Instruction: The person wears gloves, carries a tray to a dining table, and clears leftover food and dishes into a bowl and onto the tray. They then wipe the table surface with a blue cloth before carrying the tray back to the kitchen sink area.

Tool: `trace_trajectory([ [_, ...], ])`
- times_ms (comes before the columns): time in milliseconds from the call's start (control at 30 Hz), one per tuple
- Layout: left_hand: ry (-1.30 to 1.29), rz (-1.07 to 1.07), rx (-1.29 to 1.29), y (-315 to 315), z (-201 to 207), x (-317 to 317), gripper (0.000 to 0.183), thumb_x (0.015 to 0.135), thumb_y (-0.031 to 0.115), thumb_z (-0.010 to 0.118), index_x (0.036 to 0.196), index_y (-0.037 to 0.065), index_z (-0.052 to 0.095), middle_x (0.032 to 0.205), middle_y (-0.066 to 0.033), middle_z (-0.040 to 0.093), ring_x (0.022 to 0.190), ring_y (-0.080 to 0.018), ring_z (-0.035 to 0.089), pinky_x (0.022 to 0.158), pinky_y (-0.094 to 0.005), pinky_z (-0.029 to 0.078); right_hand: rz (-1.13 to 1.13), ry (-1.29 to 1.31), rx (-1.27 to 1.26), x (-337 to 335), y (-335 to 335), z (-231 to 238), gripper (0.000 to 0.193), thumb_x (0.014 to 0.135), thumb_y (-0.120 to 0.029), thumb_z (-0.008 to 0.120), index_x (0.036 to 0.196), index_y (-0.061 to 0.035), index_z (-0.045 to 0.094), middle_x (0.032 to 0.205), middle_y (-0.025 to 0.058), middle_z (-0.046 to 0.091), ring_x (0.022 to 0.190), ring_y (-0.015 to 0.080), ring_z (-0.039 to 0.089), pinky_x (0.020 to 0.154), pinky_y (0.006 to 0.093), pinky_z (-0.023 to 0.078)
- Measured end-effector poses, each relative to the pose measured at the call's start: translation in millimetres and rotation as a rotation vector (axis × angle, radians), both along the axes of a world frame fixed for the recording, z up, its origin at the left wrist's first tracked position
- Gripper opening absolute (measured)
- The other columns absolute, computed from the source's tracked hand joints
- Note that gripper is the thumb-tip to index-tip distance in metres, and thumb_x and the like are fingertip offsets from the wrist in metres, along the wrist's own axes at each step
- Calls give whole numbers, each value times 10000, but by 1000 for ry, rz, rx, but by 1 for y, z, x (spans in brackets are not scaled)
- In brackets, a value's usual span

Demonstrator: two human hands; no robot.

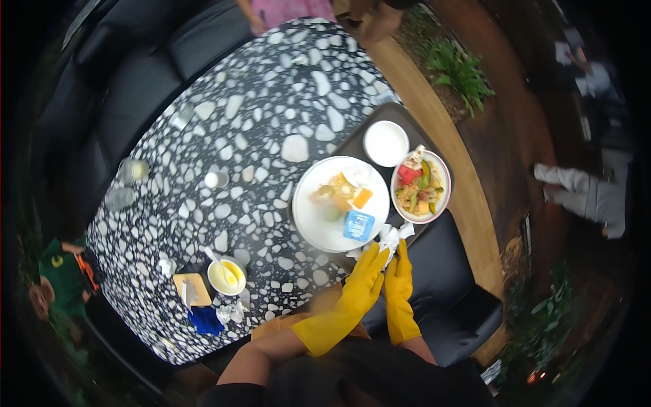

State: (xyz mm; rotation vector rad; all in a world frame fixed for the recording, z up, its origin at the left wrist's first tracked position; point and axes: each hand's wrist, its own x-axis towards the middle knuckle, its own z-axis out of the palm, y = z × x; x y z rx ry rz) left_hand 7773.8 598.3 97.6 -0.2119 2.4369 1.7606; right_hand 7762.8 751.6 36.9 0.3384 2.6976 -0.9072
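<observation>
Both my hands wear yellow rubber gloves. My left hand (361, 288) and my right hand (399, 285) meet at the near edge of a dark tray (350, 144), fingertips closed around crumpled white paper napkins (389, 239). Just beyond the napkins lies a large white plate (306, 220) with food scraps and a blue printed packet (359, 225). To its right on the tray stands a bowl (445, 197) heaped with fruit and vegetable leftovers. Behind it is an empty-looking white round dish (386, 144).
The pebble-patterned table (294, 148) also bears a bowl with a spoon (227, 276), a wooden block (192, 289), a blue cloth (205, 321), glasses (133, 171) and a small white container (216, 180). A black seat (434, 271) adjoins my right side. Other people stand beyond the table.
</observation>
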Motion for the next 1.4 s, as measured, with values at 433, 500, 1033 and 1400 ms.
trace_trajectory([
  [433,-81,550,82,-183,22,91,371,881,-3,658,1246,-48,617,1282,-222,627,1200,-332,606,1012,-367,469,765,759,-5,-345,-304,7,378,912,-169,630,1289,-182,646,1230,198,646,1065,365,636,911,419,503],
  [500,-320,695,146,-199,33,104,373,876,-4,659,1244,-54,616,1275,-222,631,1184,-339,614,1009,-368,472,780,763,227,-377,-351,-34,422,900,-179,605,1320,-226,613,1304,192,610,1078,402,618,919,459,503],
  [1033,-398,764,135,-224,30,177,401,930,-24,562,1329,-70,560,1323,-208,610,1230,-287,577,1057,-362,418,925,596,94,-365,-499,-96,255,898,-257,632,1106,-129,707,1097,162,690,1062,377,627,914,448,499],
  [1400,-284,588,32,-206,51,164,378,917,-22,563,1292,-43,608,1300,-179,640,1205,-288,607,1028,-354,446,35,311,-329,-119,-122,99,304,1020,-205,571,1235,4,620,1148,100,673,994,134,634,836,251,504],
])
